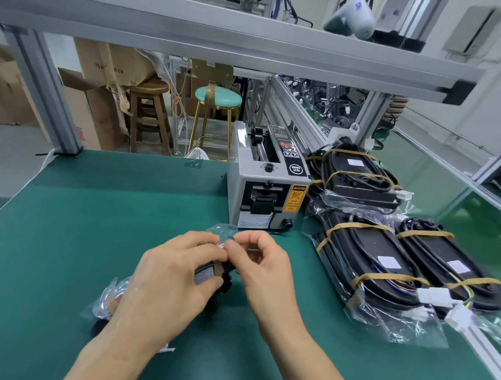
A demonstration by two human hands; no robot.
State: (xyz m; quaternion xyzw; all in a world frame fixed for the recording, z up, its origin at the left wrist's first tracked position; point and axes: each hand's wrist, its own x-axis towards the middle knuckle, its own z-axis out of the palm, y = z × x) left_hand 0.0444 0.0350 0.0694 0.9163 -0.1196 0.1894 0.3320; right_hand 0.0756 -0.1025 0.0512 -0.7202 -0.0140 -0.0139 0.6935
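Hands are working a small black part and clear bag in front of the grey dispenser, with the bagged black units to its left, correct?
No. The head view shows the bagged black units to the right of the grey dispenser. The rest holds: left hand and right hand work the small black part and clear bag in front of it.

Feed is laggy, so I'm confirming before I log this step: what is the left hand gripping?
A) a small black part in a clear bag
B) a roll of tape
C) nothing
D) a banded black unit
A: the left hand grips the small black part, while the right hand pinches the clear bag above it. The banded black units lie apart on the right.
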